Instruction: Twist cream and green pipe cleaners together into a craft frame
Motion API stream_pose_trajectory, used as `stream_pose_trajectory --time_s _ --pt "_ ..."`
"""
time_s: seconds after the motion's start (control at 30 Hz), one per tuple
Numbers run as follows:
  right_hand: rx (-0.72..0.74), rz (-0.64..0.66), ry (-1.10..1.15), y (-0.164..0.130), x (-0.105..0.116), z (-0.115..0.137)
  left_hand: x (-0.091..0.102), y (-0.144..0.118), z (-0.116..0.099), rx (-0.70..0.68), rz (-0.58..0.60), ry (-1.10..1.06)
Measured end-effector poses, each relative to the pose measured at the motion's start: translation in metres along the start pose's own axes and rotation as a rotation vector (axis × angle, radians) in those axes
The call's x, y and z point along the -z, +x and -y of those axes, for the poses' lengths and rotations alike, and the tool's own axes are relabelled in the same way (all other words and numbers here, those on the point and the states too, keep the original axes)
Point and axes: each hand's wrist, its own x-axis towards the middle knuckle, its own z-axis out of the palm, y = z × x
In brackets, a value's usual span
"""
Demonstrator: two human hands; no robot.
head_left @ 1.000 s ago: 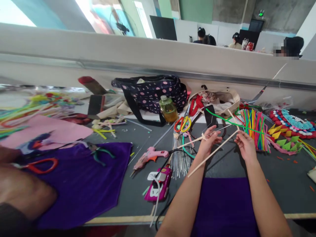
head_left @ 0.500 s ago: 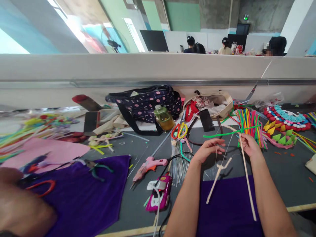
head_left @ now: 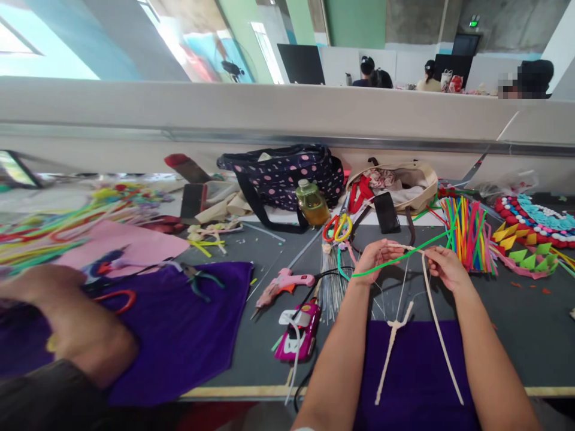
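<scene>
Cream pipe cleaner (head_left: 436,323) is located above the grey tabletop (head_left: 525,347), its upper end running between both sets of fingers. Right hand (head_left: 447,266) pinches it at the bend, the long leg hanging free; left hand (head_left: 380,257) is half-curled behind a green pipe cleaner (head_left: 406,255). Below, a forked cream piece (head_left: 386,362) appears to hang from thin wires (head_left: 404,281) in front of purple cloth (head_left: 417,365). Step in hand is judged to be shaping or joining at that bend; the next move would call for a firm right pinch. Not verified: whether the left fingers grip or merely touch the cream end, how the green strand is secured, and where the wires terminate. A co-worker's arm (head_left: 90,341), far left, is blurred and cut off.
</scene>
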Motion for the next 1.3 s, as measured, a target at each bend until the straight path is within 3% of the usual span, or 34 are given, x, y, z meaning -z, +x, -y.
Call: stream_pose_trajectory --time_s 0.1,0.23,0.43,0.73,0.97,1.13,1.3 --pt "0.026 -0.026 0.032 0.001 -0.001 -0.001 -0.001 0.0 -0.003 -0.059 -0.093 0.034" --pt "0.036 -0.019 0.033 0.004 0.002 -0.001 -0.002 0.0 -0.007 -0.102 -0.11 0.068" --pt "0.086 -0.05 -0.029 0.005 0.005 -0.002 0.001 0.005 -0.001 -0.094 -0.219 0.063" --pt "0.112 -0.059 0.006 0.001 0.008 0.006 0.004 0.009 0.005 -0.055 -0.223 0.029" --pt "0.068 -0.045 -0.103 -0.003 0.01 0.01 0.006 0.009 0.003 -0.018 -0.279 0.027" --pt "0.064 -0.094 -0.128 -0.001 0.013 0.01 0.011 0.006 0.0 -0.026 -0.18 0.225" --pt "0.043 -0.043 -0.262 -0.003 0.009 0.009 0.007 -0.003 -0.008 -0.276 -0.154 0.743"
